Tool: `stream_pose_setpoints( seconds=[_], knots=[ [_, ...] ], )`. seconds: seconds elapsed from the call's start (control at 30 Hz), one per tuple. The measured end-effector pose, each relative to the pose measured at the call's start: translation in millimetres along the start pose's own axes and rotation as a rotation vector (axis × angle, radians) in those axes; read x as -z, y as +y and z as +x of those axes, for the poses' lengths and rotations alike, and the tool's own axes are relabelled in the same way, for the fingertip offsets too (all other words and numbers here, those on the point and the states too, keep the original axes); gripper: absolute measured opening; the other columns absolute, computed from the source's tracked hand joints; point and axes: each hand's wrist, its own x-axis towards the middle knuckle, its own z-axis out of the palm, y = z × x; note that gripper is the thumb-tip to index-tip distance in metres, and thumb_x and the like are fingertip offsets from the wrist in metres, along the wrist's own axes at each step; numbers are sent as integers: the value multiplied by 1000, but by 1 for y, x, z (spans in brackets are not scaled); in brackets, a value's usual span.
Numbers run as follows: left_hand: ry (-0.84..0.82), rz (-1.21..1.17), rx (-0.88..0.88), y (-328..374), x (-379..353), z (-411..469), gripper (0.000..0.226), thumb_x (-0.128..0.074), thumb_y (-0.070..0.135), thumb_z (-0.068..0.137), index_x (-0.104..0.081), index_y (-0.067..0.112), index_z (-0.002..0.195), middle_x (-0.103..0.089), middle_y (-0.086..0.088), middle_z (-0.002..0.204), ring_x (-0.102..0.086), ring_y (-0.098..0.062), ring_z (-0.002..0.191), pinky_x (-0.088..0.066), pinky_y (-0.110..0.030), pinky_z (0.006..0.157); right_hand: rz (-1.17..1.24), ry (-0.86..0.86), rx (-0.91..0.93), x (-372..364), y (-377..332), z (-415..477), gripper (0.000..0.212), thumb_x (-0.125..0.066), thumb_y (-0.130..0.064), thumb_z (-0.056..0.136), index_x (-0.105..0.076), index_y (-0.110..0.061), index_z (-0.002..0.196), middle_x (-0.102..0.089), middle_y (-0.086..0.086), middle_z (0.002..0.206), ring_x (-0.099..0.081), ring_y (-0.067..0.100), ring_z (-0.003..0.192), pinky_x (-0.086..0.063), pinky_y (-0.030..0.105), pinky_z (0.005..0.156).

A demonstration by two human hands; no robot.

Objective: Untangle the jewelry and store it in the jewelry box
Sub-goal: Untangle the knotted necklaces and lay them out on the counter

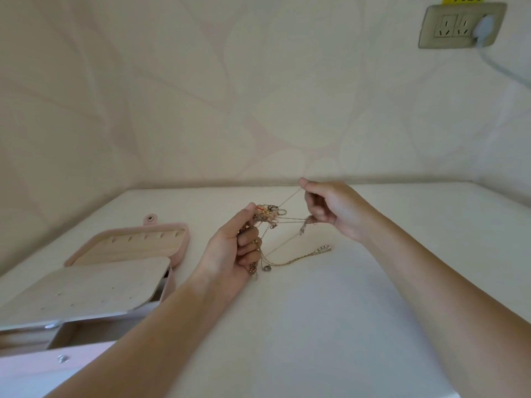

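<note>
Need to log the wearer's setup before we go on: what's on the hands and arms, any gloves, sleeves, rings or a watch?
Nothing worn that shows. The left hand and right hand are both bare, no gloves. Both forearms are uncovered right to the bottom edge of the picture, so no sleeves are in view. No watch or bracelet on either wrist. Rings on the fingers cannot be ruled out.

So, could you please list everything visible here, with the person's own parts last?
jewelry tangle: one, silver and gold with pink bits, held above the table centre
loose chain: one, silver, trailing onto the table from the tangle
jewelry box: one, pink with beige lining, open, left on the table
table: one, white
wall socket: one, grey-beige, upper right wall, white plug and cable in it
left hand: one, gripping the tangle
right hand: one, pinching a thin chain pulled taut from the tangle
</note>
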Motion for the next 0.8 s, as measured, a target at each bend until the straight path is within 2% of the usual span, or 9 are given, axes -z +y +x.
stream_pose_setpoints(
  seconds=[0.13,0.2,0.27,0.37,0.47,0.57,0.63,0.73,0.8],
  knots=[
    [-27,63,-6,1,2,0,26,-52,31,92,-49,20,68,-21,9,46,-15,-6,40,-10,-19,36,-284,-155,-32,4,0,-6,24,-42,-4,93,-66,-5,96,-61,8,62,-41,13,39,-53,28,60],
    [-40,65,-8,3,4,0,24,-50,28,92,-50,19,70,-22,9,45,-15,-5,38,-9,-19,38,-246,-283,-19,4,-1,-8,30,-43,9,87,-65,-3,104,-65,9,79,-51,12,49,-55,30,76],
    [-57,77,-6,4,5,0,21,-50,28,90,-50,18,71,-23,8,46,-15,-6,38,-9,-20,39,-126,-404,-15,1,-2,-9,32,-45,13,87,-65,-2,106,-64,8,85,-52,11,53,-54,30,81],
    [-96,143,-6,3,5,-2,17,-55,31,82,-49,18,72,-25,8,50,-16,-6,41,-11,-20,40,-98,-455,-19,-8,-3,-12,22,-55,-2,91,-66,-9,108,-65,-7,80,-38,7,50,-47,19,63],
    [-121,235,-10,2,3,-3,20,-57,35,80,-49,20,71,-28,9,51,-18,-5,41,-12,-19,40,-200,-373,59,-17,0,-13,20,-64,-14,87,-69,-7,105,-64,-16,73,-33,4,51,-26,15,48],
    [-112,288,-33,2,3,-3,21,-58,37,79,-50,20,70,-30,10,51,-20,-4,41,-14,-17,40,-271,-306,121,-18,-3,-14,9,-70,-14,82,-73,-13,91,-65,-15,73,-42,1,49,-25,11,45],
    [-104,294,-48,2,3,-3,19,-62,38,74,-54,21,69,-31,9,54,-20,-4,42,-15,-16,40,-248,-326,126,-16,-6,-15,5,-68,-12,84,-70,-17,82,-63,-15,67,-36,2,49,-23,13,46],
    [-90,308,-86,0,1,-3,11,-69,31,68,-62,23,64,-39,9,60,-24,-5,48,-17,-16,40,-96,-324,97,-15,-8,-14,12,-58,-5,87,-61,-12,78,-58,-14,57,-25,3,46,-19,16,47],
    [-63,291,-97,0,1,-2,16,-68,16,73,-60,22,60,-46,9,64,-28,-6,51,-19,-15,40,100,-319,53,-15,-9,-13,8,-55,-4,85,-57,-10,79,-59,-8,63,-25,3,43,-20,15,44]
  ],
)
